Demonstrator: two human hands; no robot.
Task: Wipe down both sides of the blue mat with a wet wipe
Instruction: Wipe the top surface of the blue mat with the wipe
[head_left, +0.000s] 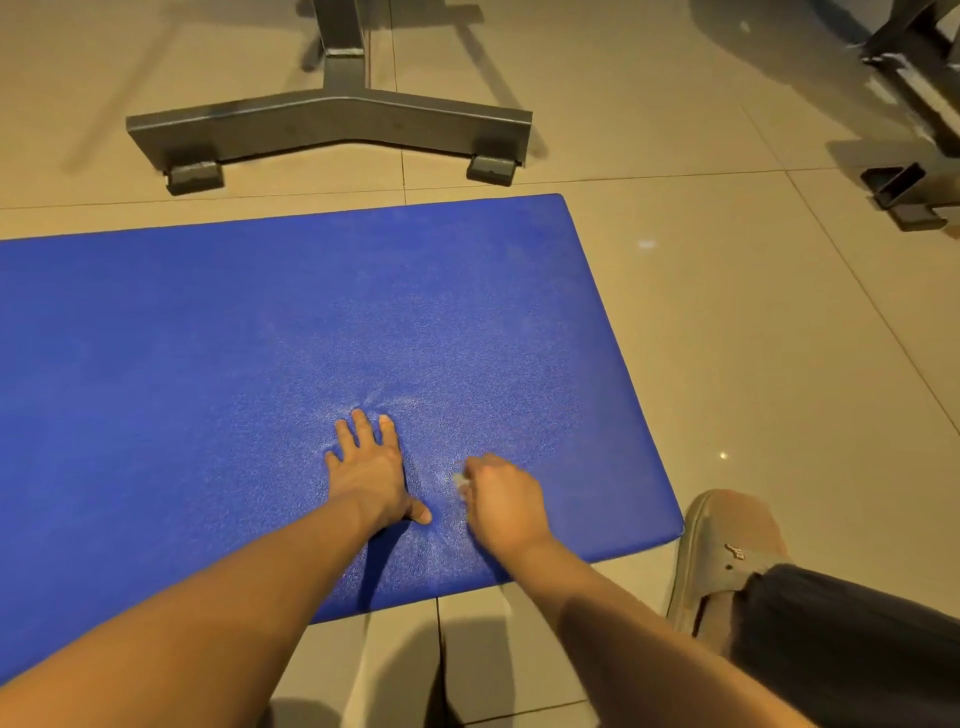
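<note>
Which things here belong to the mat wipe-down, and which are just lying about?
In the job:
- blue mat
- wet wipe, bunched in the right hand
- left hand, flat on the mat

Just lying about:
- grey metal stand base
- metal frame, far right
- shoe

The flat blue foam mat (260, 338) runs out past the left edge. Only a scrap of the pale wet wipe (460, 481) shows past my curled right hand (506, 506); the rest lies hidden beneath it. The grey metal stand (332, 117) is cut off at the top, its upright blurred.
</note>
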